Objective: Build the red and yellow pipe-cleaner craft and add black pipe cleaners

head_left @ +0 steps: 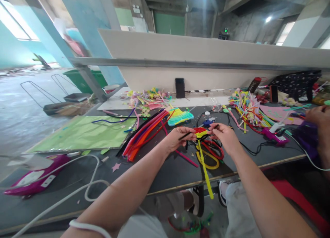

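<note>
Over the front of the dark table, my left hand [178,139] and my right hand [224,134] face each other with fingers pinched. Between them is a small red and yellow piece [200,130] that looks made of pipe cleaners. A long yellow pipe cleaner [204,166] hangs from it past the table edge. Black pipe cleaner [184,136] ends stick out of both pinches, and black strands cross under the piece. Just below and behind lie a red loop [219,154] and a yellow loop [213,166], partly covered; their kind is unclear.
Left of my hands lies a bundle of coloured pipe cleaners [143,134], beside a green sheet [85,133]. A magenta power strip [41,176] with white cable sits front left. A phone [179,88] leans at the back. Another person's hand [319,117] is at far right.
</note>
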Motion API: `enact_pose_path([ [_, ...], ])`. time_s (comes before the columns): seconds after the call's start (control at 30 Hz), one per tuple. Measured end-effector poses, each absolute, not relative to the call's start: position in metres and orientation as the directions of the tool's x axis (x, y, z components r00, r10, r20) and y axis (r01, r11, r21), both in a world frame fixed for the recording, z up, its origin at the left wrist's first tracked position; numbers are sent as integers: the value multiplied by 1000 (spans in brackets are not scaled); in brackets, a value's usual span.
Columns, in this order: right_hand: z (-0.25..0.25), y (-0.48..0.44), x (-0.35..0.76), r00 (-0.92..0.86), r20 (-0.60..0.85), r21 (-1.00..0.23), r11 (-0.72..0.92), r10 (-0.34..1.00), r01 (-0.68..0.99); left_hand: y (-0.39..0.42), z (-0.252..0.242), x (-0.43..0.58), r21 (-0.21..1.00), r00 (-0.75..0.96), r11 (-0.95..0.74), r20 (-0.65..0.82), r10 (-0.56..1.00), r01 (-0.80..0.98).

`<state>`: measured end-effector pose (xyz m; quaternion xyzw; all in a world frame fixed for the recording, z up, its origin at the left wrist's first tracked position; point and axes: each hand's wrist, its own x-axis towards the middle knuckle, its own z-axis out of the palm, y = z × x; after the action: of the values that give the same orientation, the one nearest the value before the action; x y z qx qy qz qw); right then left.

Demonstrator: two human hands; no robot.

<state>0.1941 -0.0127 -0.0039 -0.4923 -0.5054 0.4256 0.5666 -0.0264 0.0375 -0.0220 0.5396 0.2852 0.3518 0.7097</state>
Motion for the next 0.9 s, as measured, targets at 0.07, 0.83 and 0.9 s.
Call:
enact_pose_path([
  [0.07, -2, -13, 184, 121, 190, -982, 187, 974, 39, 35, -22, -20, 992, 508, 5, 63, 859, -130],
  [0.83, 7, -11, 158, -33, 386, -743, 333, 922, 580, 14, -1, -8, 722, 342, -655, 571, 746, 222],
  [0.9, 8, -9, 158, -47, 371, -749, 329, 927, 575, 14, 3, -7, 741, 321, -640, 566, 759, 206],
])
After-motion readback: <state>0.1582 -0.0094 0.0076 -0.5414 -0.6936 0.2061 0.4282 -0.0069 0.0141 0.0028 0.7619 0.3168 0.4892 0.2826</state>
